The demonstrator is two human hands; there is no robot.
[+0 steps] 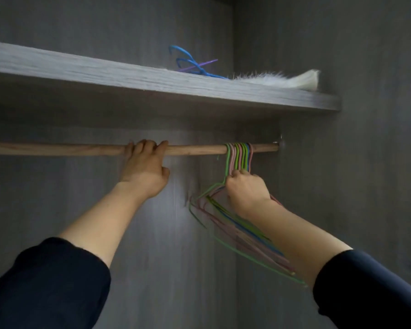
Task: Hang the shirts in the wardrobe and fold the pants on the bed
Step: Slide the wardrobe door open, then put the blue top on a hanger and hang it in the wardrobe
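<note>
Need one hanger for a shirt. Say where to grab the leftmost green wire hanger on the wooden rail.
Pinch the green wire hanger at its neck, below the hook, from the left: it hangs outermost on the wooden rail, so that side is free; the right hand holds the other coloured hangers.

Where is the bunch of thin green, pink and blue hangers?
In the head view, the bunch of hangers hangs at the right end of the wooden rod, gripped by the right hand.
</note>
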